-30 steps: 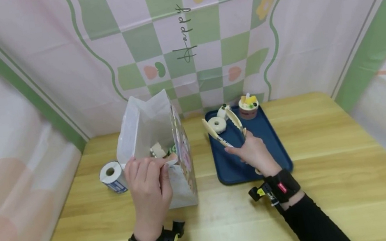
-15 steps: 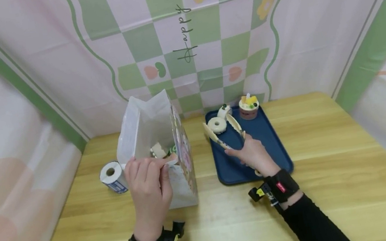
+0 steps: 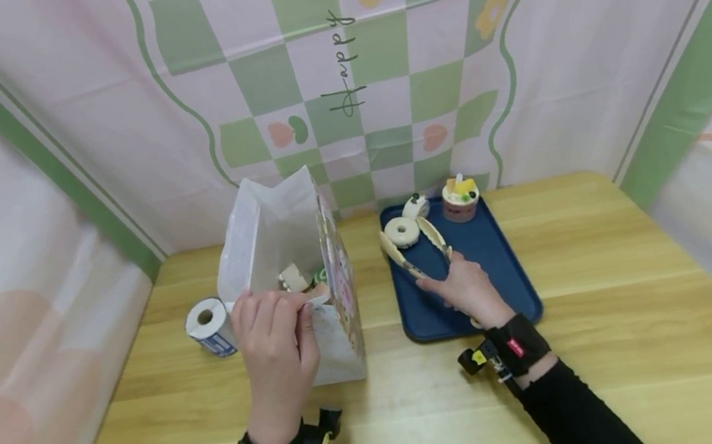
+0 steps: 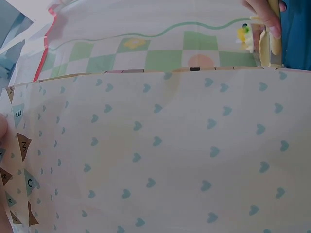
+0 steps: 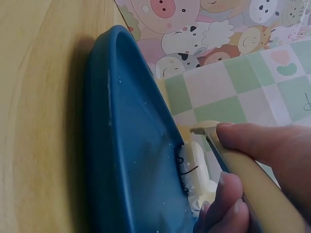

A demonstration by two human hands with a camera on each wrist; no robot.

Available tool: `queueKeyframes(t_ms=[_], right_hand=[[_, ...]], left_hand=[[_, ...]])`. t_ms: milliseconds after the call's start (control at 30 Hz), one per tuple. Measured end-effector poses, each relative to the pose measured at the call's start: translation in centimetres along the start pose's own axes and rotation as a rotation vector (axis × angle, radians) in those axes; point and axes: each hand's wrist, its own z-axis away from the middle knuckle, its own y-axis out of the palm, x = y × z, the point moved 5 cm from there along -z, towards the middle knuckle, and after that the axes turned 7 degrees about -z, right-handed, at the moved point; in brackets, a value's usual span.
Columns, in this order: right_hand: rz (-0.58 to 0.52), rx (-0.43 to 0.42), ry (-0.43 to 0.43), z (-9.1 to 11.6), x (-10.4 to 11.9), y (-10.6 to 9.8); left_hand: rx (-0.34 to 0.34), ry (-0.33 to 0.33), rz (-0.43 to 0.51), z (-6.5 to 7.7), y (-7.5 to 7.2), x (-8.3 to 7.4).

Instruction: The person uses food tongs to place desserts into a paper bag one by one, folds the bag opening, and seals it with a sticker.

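My left hand [image 3: 275,341] pinches the near rim of a white paper bag [image 3: 334,340], which stands open at the top with a few small items [image 3: 295,278] inside. In the left wrist view the bag's heart-printed side [image 4: 160,150] fills most of the picture. My right hand [image 3: 466,284] grips cream-coloured tongs [image 3: 395,251] over a blue tray [image 3: 426,319]. The tongs' arms are spread, their tips beside a white donut [image 3: 402,232]. Behind the donut lies a small white cake roll [image 3: 415,206]. In the right wrist view the donut [image 5: 194,167] shows beyond the tray's floor.
A cup dessert with yellow fruit topping [image 3: 460,199] stands at the tray's far right corner. A roll of labels [image 3: 209,327] sits left of the bag. A printed cloth [image 3: 376,81] hangs behind the wooden table [image 3: 613,276].
The tongs have shifted slightly, with their tips a little nearer and lower beside the donut. My left hand keeps its hold on the bag's rim.
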Motion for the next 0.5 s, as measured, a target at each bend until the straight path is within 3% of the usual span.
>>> queueKeyframes(t_ms=[500], right_hand=[[0.008, 0.016, -0.007, -0.23, 0.00, 0.06]], left_hand=[[0.004, -0.002, 0.001, 0.04, -0.01, 0.09]])
